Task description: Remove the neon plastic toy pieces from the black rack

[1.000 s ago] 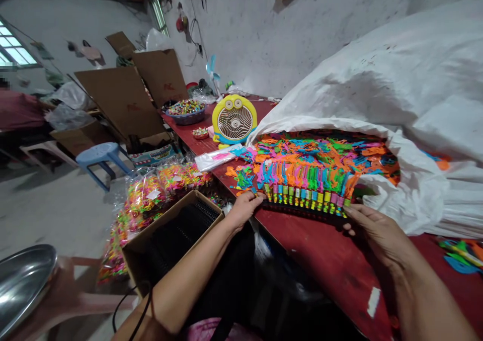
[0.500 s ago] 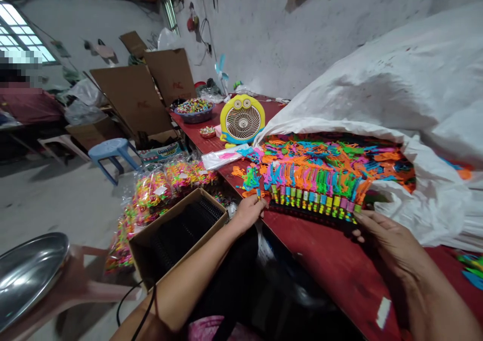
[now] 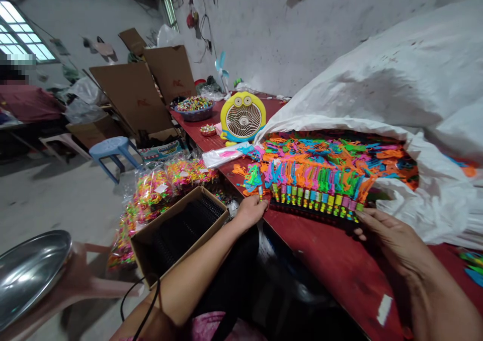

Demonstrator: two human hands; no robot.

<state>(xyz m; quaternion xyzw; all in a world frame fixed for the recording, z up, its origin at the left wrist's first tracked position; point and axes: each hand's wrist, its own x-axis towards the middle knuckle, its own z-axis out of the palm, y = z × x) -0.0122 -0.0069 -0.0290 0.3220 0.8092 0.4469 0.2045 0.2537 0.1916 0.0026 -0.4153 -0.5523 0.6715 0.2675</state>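
Left grip (image 3: 252, 211) pinching a small tube (image 3: 260, 194), upright at its fingertips, just beside the left end of a black rack (image 3: 313, 214); contact with the rack itself hard to tell. Right grip (image 3: 385, 225) grasping the rack's right end, thumb close to the last tube there. Between the two, near the front edge of the red tabletop (image 3: 324, 253), the rack, filled with one row of short tubes banded yellow, blue, green and pink.

Directly behind, a close row of bright plastic pieces, orange, pink, green and blue, then the wide mouth of a white sack (image 3: 335, 123) with many more inside. To the left, a small spilled heap (image 3: 252, 177) of the same colours and a flat clear bag (image 3: 226, 156) with something pink in it.

Farther back, a yellow fan (image 3: 243, 117), a little red dish (image 3: 208, 132) of tiny bits and a dark basin (image 3: 196, 114) heaped with multicoloured pieces.

Below, on the left, a carton (image 3: 141, 255) packed with black ridged strips, beside clear sacks (image 3: 160, 185) of neon-coloured pieces. At lower left, a shiny metal bowl (image 3: 33, 275) on a pink stool (image 3: 81, 280).
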